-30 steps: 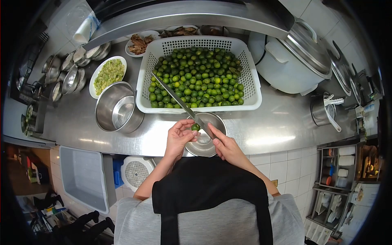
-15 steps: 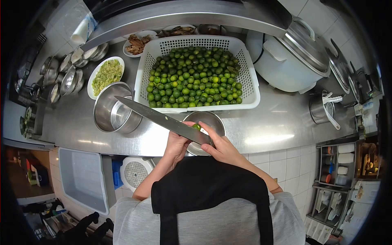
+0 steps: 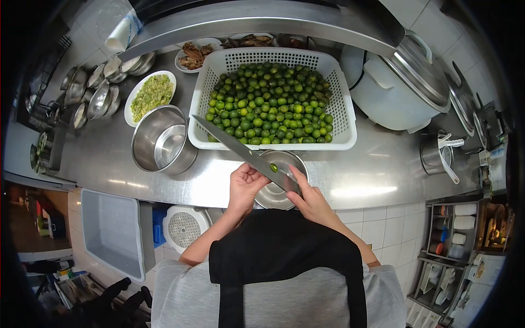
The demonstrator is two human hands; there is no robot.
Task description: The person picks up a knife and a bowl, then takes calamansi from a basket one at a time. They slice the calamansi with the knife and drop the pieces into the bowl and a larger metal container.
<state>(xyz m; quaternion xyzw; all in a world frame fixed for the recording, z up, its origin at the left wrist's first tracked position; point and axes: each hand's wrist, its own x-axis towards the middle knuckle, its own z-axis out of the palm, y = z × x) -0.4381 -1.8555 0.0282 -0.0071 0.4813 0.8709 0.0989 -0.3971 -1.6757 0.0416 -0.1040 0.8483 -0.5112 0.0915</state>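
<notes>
My right hand (image 3: 313, 201) grips a large knife (image 3: 235, 146) near its heel, forefinger stretched along the blade. The blade slants up and left across a metal bowl (image 3: 284, 158) at the counter's edge. A small cut piece of green citrus (image 3: 274, 167) shows against the blade. My left hand (image 3: 245, 187) is beside the blade on its left, fingers curled in and thumb pressed near them; what they hold, if anything, is hidden. Beyond the bowl stands a white perforated basket (image 3: 345, 123) full of small green citrus fruits (image 3: 268, 104).
Left of the basket are a deep steel pot (image 3: 143, 143) and a white plate of chopped greens (image 3: 152, 94). A big lidded cooker (image 3: 391, 93) stands at the right, with a small pot (image 3: 433, 156) nearer. A grey tub (image 3: 112, 229) sits below the counter.
The fruit seen between the fingers behind the blade is out of sight there; a cut piece now shows at the blade. My left hand has drawn back a little from the bowl.
</notes>
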